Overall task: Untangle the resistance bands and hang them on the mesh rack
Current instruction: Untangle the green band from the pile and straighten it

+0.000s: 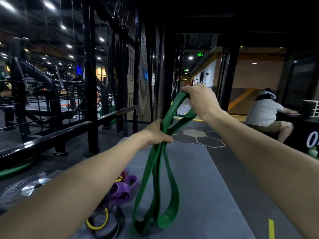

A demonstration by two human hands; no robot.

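A wide green resistance band [156, 187] hangs in long loops down to the grey floor mat. My left hand [158, 133] grips its bunched strands at mid height. My right hand [200, 99] is higher and to the right, gripping the band's top loop. On the floor at lower left lies a tangle of other bands: purple [123, 188], yellow [99, 225], black [114, 226] and a bit of red. The black mesh rack [136, 69] stands ahead, left of centre, with dark bands hanging on it.
A weight plate [25, 188] lies on the floor at the left beside a black steel rig frame [89, 83]. A person in a white shirt [265, 112] crouches at the right by a dark box. A corridor opens straight ahead.
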